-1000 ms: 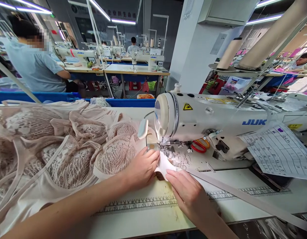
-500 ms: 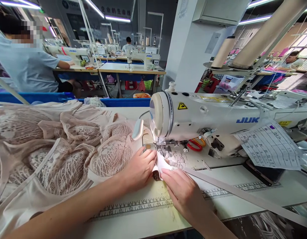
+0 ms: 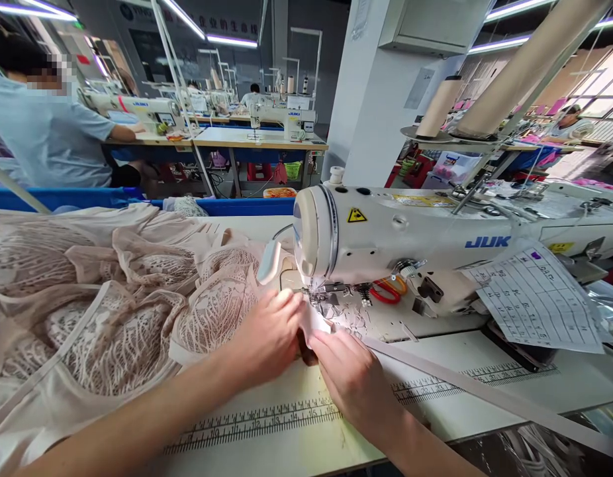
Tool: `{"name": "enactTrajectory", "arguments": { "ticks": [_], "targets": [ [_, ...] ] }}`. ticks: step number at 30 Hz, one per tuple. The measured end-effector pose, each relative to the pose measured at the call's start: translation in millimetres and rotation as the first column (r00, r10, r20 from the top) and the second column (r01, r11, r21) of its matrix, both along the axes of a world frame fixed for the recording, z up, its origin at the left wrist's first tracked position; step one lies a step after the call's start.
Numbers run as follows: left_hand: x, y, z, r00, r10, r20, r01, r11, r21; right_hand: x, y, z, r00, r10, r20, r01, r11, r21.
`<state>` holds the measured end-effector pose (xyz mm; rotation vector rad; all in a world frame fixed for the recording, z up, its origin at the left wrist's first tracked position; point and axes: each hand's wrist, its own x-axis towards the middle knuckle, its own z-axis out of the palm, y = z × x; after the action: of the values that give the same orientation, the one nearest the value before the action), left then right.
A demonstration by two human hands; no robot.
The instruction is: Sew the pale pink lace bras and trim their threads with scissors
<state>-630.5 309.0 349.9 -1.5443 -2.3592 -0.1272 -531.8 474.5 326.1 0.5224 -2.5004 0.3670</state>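
A pale beige piece of fabric lies under the needle area of the JUKI sewing machine, brightly lit. My left hand is closed at the fabric's left side, its fingertips bunched just left of the presser foot. On the near side, my right hand pinches the fabric's edge between thumb and fingers. Left of my hands, beige lace bras lie heaped and joined to one another. A long pale elastic band runs from the machine bed to the lower right.
Red-handled scissors lie behind the needle area. A handwritten paper sheet hangs at the machine's right, over a dark phone-like object. A printed ruler runs along the table front. At the far left, a co-worker sits sewing.
The whole view has shifted slightly. My left fingers have drawn up and bunched beside the presser foot. My right hand has moved slightly left and up with the fabric edge.
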Motion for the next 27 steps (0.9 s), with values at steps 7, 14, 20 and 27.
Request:
{"name": "enactTrajectory", "arguments": {
  "ticks": [7, 14, 20, 27],
  "targets": [
    [23.1, 4.5, -13.8, 0.982, -0.124, 0.142, 0.132, 0.99, -0.046, 4.6, 4.2, -0.1, 1.0, -0.009, -0.015, 0.009, 1.0, 0.003],
    [2.2, -9.3, -21.7, 0.955, -0.289, -0.063, 0.292, 0.955, 0.057, 10.8, 14.1, 7.5, 0.999, 0.021, -0.036, -0.017, 0.994, 0.11],
    [-15.3, -8.7, -24.9, 0.95, -0.312, -0.027, 0.313, 0.941, 0.128, 4.5, 7.4, 4.7, 0.999, -0.006, -0.048, 0.015, 0.981, 0.193],
    [-36.1, -6.0, -25.0, 0.951, -0.31, -0.017, 0.308, 0.935, 0.176, -6.4, 1.1, -0.8, 0.99, -0.088, -0.113, 0.114, 0.961, 0.251]
  ]
}}
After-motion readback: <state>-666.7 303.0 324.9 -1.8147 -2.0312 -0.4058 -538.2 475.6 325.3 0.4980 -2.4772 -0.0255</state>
